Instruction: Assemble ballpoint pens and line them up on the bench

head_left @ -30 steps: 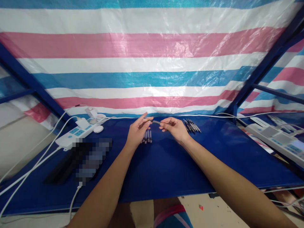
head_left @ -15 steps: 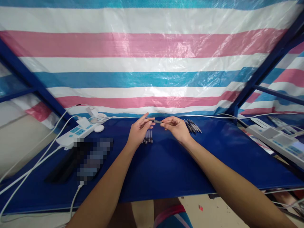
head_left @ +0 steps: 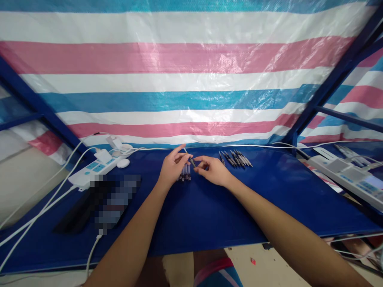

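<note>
A slim, dark-ended pen slants between my hands above the blue table. My left hand pinches its upper part between thumb and fingers, with the index finger stretched out. At the lower, dark end, the bent fingers of my right hand close on it. Just below my left fingers lies a row of several clear pens with dark ends, partly covered by that hand. Beyond my right hand, several grey-and-black pens lie side by side at a slant.
The blue table runs up to a striped plastic sheet. On the left are a white power strip with plugs and cables, and a blurred-out phone-like object on a cable. Another white power strip lies at the right.
The pen has turned from nearly level to a steep slant. My right hand has moved down and left, showing more of the pens behind it. My left hand has shifted slightly.
</note>
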